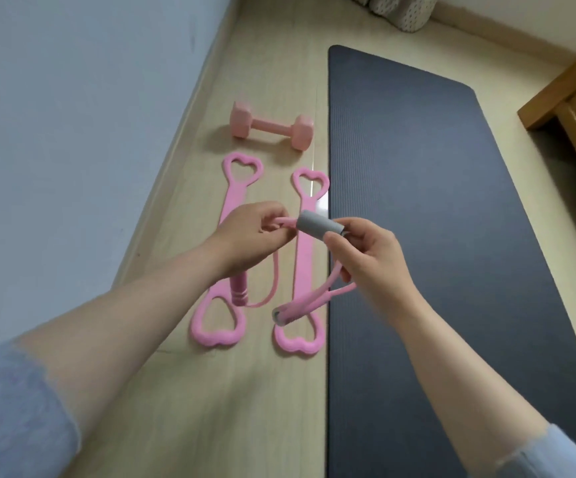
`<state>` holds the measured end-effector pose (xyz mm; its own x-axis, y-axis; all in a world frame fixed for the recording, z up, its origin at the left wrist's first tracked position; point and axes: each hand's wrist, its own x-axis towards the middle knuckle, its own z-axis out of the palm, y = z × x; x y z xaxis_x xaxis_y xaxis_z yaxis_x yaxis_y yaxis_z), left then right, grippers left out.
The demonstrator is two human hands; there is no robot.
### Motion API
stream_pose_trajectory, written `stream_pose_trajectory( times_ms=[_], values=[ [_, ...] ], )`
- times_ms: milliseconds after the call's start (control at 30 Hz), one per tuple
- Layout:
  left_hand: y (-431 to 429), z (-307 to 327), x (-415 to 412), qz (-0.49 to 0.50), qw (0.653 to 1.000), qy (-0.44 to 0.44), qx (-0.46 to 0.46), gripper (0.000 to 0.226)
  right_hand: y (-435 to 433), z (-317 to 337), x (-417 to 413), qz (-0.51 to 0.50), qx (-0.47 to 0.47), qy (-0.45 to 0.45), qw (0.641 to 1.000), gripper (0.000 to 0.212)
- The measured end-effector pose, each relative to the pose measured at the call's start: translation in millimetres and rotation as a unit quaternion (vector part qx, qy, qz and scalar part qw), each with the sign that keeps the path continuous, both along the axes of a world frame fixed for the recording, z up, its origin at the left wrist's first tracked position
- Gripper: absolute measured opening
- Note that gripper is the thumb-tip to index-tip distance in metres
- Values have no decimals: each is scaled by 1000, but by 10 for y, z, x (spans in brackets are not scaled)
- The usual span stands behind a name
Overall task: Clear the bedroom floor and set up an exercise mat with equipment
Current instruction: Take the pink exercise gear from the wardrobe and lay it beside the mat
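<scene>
Untangling a pink resistance band (317, 298) above the floor beside the mat (435, 236): left hand (248, 239) pinching tubing, right hand (373, 263) gripping a grey handle (319, 226). Next: laying it flat beside the dumbbell (272, 127).

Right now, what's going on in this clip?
A person is laying out workout gear beside a dark exercise mat already unrolled on the floor. Both hands hold a pink resistance tube: the right hand pinches its grey foam handle, the left hand grips the tubing, and the other handle dangles below. A pink dumbbell and two pink heart-ended bands lie on the floor next to the mat.
</scene>
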<state>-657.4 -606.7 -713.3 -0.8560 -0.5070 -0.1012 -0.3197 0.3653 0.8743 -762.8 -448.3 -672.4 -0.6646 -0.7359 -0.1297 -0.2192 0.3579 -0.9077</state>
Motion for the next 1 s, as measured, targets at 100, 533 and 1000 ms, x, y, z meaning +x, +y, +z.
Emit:
stream_pose_trajectory(
  times_ms=[100, 533, 1000],
  values=[
    [102, -118, 346, 1, 997, -29, 65, 11, 172, -146, 106, -50, -15, -44, 998, 11],
    [668, -761, 1335, 32, 967, -134, 212, 25, 754, -771, 832, 17, 153, -277, 949, 18],
    [822, -1296, 1795, 107, 973, -168, 113, 25, 1177, -1431, 1345, 17, 241, -24, 970, 21]
  ],
)
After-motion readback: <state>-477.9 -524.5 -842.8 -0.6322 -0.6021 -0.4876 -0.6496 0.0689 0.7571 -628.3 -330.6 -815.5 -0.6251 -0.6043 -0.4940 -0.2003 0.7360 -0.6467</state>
